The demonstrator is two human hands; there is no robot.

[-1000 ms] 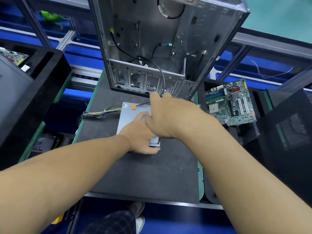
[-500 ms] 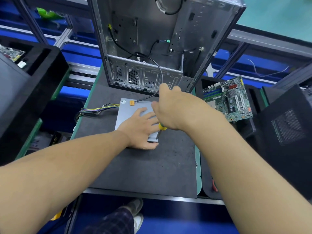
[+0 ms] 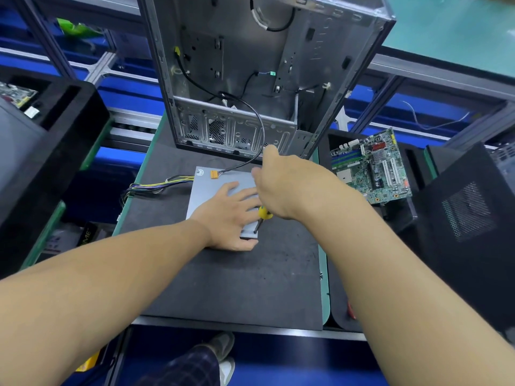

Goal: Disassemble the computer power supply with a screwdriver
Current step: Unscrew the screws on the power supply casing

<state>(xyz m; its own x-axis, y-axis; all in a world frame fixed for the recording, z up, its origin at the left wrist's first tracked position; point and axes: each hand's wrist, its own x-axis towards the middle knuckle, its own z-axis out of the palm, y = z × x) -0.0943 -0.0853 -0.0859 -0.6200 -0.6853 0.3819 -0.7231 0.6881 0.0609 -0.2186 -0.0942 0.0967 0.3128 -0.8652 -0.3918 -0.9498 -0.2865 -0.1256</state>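
On a black mat (image 3: 237, 280), a person is taking apart a computer power supply (image 3: 211, 190), its grey casing lying flat under both hands. Nearest the camera, the left hand (image 3: 231, 218) is lying on the casing with fingers straight, pressing it down right beside the tool. The right hand (image 3: 289, 188) is gripping the yellow handle of a screwdriver (image 3: 264, 213). The shaft is slanting down from the fist to the casing's near right corner. The tip appears to be meeting a screw there, though the screw head is too small to make out.

The shaft is leaning rather than standing straight, so the tip could be slipping out under load. That would round the screw or send the tip skidding into the left thumb and fingers lying either side of it. Only a flat palm is steadying the box, so a hard turn could be twisting it across the mat.

Just beyond the grip, an orange connector (image 3: 214, 174) on a black cable (image 3: 260, 129) is lying on the casing. The cable is running up into the open computer case (image 3: 250, 79) standing behind, and could be snagging if the box shifts. Left of the grip, coloured wires (image 3: 156, 185) are trailing off the mat. Far right, a motherboard (image 3: 370, 168) is lying well apart.
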